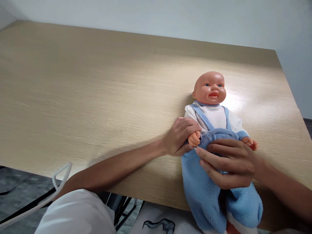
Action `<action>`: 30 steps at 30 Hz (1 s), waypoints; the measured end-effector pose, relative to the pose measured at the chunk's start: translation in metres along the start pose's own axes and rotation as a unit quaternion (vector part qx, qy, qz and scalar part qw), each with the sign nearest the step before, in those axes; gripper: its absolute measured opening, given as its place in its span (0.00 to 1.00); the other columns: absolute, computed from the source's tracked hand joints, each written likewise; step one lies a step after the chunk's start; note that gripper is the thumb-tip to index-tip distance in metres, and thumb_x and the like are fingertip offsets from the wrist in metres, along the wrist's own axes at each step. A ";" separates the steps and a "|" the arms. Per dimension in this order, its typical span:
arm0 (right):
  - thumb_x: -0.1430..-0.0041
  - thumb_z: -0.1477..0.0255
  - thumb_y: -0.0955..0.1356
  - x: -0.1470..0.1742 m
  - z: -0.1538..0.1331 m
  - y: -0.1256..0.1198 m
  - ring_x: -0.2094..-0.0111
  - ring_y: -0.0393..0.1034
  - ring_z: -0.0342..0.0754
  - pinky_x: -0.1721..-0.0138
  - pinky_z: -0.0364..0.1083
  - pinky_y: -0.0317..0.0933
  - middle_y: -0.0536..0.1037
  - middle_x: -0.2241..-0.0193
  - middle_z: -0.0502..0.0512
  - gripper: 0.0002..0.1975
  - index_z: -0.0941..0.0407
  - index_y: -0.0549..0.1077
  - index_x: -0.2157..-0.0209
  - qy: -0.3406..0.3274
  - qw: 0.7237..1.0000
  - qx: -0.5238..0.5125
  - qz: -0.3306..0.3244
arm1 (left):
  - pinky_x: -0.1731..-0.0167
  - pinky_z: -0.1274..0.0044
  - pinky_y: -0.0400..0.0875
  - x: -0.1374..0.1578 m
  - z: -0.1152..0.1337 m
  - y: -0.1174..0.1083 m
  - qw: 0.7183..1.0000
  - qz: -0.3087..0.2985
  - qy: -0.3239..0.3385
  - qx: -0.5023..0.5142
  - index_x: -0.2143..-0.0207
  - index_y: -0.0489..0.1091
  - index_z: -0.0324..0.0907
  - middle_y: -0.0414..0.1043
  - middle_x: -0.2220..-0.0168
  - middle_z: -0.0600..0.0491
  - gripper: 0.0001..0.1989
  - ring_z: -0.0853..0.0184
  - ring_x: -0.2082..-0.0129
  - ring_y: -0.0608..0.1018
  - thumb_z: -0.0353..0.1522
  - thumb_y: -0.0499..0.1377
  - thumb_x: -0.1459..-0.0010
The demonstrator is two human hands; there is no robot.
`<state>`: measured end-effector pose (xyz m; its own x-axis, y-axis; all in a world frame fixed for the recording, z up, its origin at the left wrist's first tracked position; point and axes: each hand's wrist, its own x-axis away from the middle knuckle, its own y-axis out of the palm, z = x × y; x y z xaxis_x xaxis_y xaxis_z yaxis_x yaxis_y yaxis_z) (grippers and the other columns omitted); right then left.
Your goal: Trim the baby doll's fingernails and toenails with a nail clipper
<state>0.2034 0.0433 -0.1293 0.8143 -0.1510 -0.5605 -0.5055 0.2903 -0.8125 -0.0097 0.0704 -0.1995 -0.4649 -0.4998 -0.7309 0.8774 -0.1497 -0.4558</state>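
Note:
A baby doll (210,89) in blue fleece overalls and a white top lies on its back on the wooden table, its legs reaching over the front edge. My left hand (182,135) is closed around the doll's forearm on the left of the picture, so that the doll's small hand (194,139) sticks out of my grip. Over the doll's belly, my right hand (229,162) is closed in a pinch. A tiny shiny tip (195,148) shows by its fingertips, close to the doll's fingers; what it belongs to is hidden.
The pale wooden table (97,84) stretches far to the left, up to a white wall (156,16). A white cable (57,191) hangs by the front left edge near my left arm. The doll's other hand (250,143) rests on the right.

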 end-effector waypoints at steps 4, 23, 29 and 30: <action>0.58 0.55 0.72 -0.003 -0.001 -0.002 0.60 0.67 0.31 0.60 0.38 0.64 0.69 0.49 0.40 0.25 0.47 0.68 0.57 0.003 1.000 0.007 -0.014 | 0.56 0.66 0.64 -0.001 0.000 0.000 1.000 0.004 0.006 -0.004 0.49 0.60 0.38 0.70 0.57 0.44 0.19 0.60 0.54 0.73 0.42 0.45 0.31; 0.50 0.70 0.71 -0.003 0.003 0.002 0.59 0.70 0.24 0.58 0.26 0.66 0.74 0.60 0.51 0.18 0.62 0.66 0.58 0.224 0.955 -0.176 0.082 | 0.54 0.64 0.67 -0.001 0.004 -0.002 1.000 0.001 0.003 -0.009 0.45 0.61 0.38 0.69 0.54 0.43 0.23 0.59 0.52 0.72 0.44 0.48 0.33; 0.44 0.66 0.67 0.009 0.034 -0.031 0.71 0.69 0.22 0.67 0.25 0.66 0.74 0.60 0.53 0.20 0.64 0.61 0.56 0.450 0.832 -0.307 0.111 | 0.58 0.66 0.70 -0.035 0.023 -0.029 0.994 0.008 0.095 -0.058 0.48 0.68 0.40 0.71 0.57 0.44 0.21 0.61 0.57 0.73 0.43 0.48 0.33; 0.43 0.64 0.65 0.018 0.036 -0.032 0.72 0.68 0.23 0.68 0.26 0.67 0.73 0.59 0.53 0.20 0.64 0.60 0.56 0.483 0.801 -0.324 0.144 | 0.60 0.68 0.71 -0.046 0.025 -0.036 0.996 -0.027 0.080 -0.033 0.51 0.70 0.40 0.72 0.60 0.47 0.16 0.63 0.60 0.74 0.39 0.49 0.33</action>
<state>0.2445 0.0657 -0.1078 0.1951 -0.9174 -0.3468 -0.9293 -0.0598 -0.3645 -0.0165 0.0772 -0.1367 -0.5280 -0.3491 -0.7742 0.8439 -0.1133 -0.5244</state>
